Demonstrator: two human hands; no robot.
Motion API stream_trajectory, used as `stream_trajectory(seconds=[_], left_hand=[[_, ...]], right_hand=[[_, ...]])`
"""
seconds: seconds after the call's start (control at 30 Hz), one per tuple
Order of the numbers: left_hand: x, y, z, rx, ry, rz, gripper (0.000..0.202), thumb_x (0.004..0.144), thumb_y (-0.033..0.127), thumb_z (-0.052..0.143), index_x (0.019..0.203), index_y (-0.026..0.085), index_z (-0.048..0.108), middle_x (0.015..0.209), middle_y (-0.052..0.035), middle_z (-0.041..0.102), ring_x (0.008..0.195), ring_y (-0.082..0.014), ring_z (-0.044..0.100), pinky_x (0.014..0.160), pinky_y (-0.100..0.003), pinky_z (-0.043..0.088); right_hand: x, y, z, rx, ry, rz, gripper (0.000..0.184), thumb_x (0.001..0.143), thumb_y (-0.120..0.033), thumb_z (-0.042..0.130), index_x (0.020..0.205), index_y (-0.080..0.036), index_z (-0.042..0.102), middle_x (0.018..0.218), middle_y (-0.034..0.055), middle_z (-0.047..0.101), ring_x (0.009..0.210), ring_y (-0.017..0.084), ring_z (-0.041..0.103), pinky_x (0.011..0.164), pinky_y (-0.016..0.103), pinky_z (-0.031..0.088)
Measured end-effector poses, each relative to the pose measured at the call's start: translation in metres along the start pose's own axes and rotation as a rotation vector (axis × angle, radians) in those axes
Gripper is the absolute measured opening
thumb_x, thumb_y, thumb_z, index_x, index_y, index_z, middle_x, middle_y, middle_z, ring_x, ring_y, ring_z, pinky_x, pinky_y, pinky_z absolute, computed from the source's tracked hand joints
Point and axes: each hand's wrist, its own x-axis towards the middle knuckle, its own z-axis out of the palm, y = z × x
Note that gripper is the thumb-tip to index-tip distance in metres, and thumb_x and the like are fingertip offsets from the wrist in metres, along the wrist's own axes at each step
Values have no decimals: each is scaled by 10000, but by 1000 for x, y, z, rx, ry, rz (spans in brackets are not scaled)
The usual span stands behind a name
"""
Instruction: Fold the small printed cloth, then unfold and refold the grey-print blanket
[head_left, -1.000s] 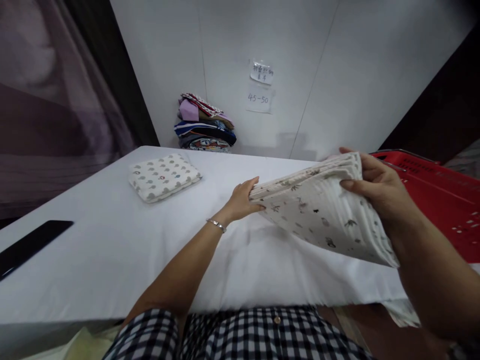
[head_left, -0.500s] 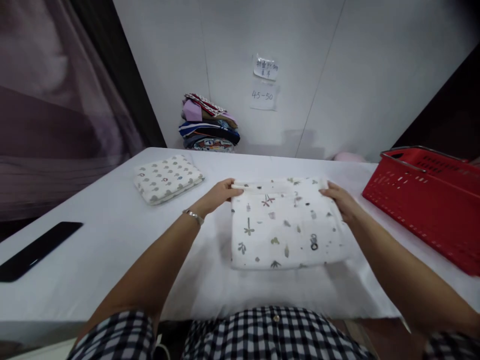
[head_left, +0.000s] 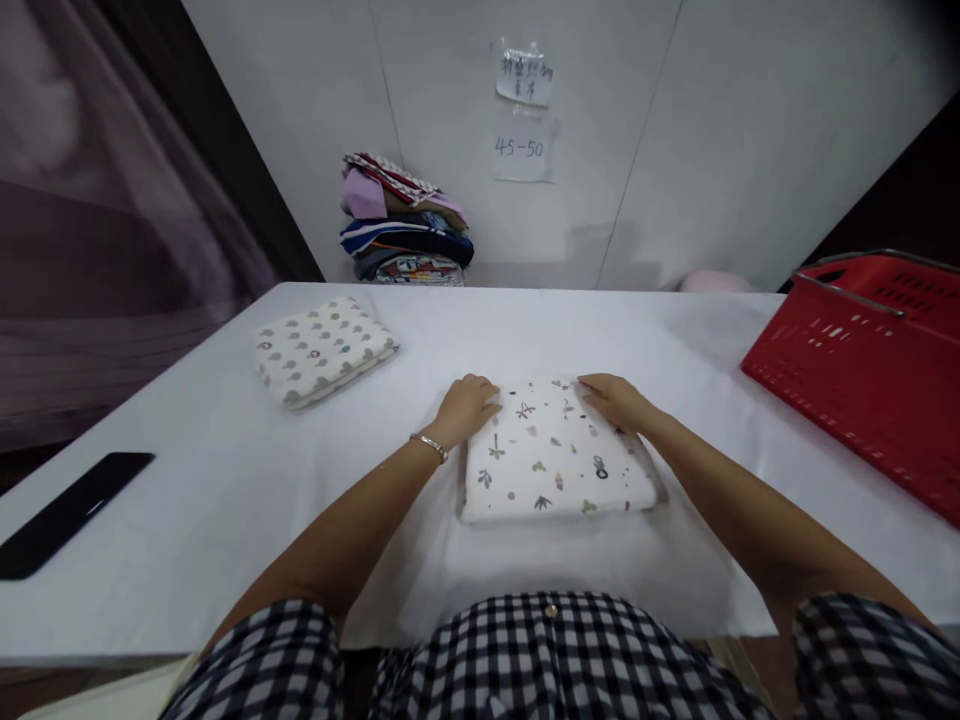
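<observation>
A folded white cloth [head_left: 551,460] printed with small plants and leaves lies in front of me on the white-covered table. My left hand [head_left: 466,410] is at its far left corner, thumb and fingers curled about the edge. At the far right corner my right hand [head_left: 616,400] holds the cloth in the same way, its fingertips bent over the rim. Part of each far corner is hidden under the hands. Farther left rests a second folded white cloth [head_left: 322,350] with grey rounded motifs, which neither hand touches.
A red plastic basket [head_left: 862,370] with a metal handle stands at the right. On the left of the table [head_left: 225,520] is a flat black device [head_left: 71,515]. Behind the table, a pile of folded fabrics [head_left: 405,220] stands against the wall, near paper signs [head_left: 523,145].
The plant-print cloth has come down flatter onto the table. My hands have moved closer together along its far edge, and the view has tilted slightly downward.
</observation>
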Motion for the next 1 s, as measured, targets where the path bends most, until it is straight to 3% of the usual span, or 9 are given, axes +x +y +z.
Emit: stream_trajectory(seconds=[0.13, 0.33, 0.5, 0.7, 0.83, 1.0], left_hand=[[3, -1, 4, 49, -11, 18, 216, 813, 301, 544, 1001, 214, 604, 988, -53, 590, 967, -226, 475, 828, -368, 341], [9, 1, 1, 70, -41, 32, 67, 778, 256, 567, 813, 201, 584, 891, -45, 572, 930, -217, 476, 818, -358, 327], [8, 7, -2, 29, -23, 120, 88, 743, 115, 520, 789, 190, 533, 920, -59, 570, 941, -214, 482, 829, -357, 336], [5, 8, 1, -1, -39, 170, 162, 732, 59, 461, 777, 191, 542, 840, -52, 587, 894, -201, 516, 936, -385, 282], [4, 6, 2, -48, -33, 161, 138, 797, 153, 468, 864, 213, 573, 824, -28, 607, 841, -176, 533, 986, -393, 231], [6, 6, 4, -99, 24, 121, 191, 878, 271, 406, 890, 219, 589, 828, -24, 612, 833, -164, 534, 934, -364, 273]], right_hand=[[16, -1, -1, -154, -102, -93, 363, 800, -225, 510, 1151, -161, 575, 1153, 95, 597, 1061, 228, 526, 927, 371, 391], [26, 1, -3, -241, -172, -83, 281, 762, -263, 576, 1029, -192, 624, 999, 70, 634, 955, 228, 541, 834, 354, 409], [19, -2, -4, -251, -109, -69, 320, 792, -266, 548, 1101, -186, 571, 987, 73, 627, 920, 227, 530, 808, 360, 401], [13, -3, -5, -207, -58, -185, 98, 783, -205, 523, 844, -178, 596, 930, 77, 602, 897, 212, 507, 782, 334, 400], [11, -4, 0, -183, -27, -236, 196, 778, -161, 496, 957, -178, 575, 1048, 79, 594, 978, 219, 500, 825, 354, 394], [13, -6, 6, -163, -41, -287, 361, 834, -216, 452, 1190, -222, 512, 1164, 69, 560, 1071, 223, 472, 872, 386, 386]])
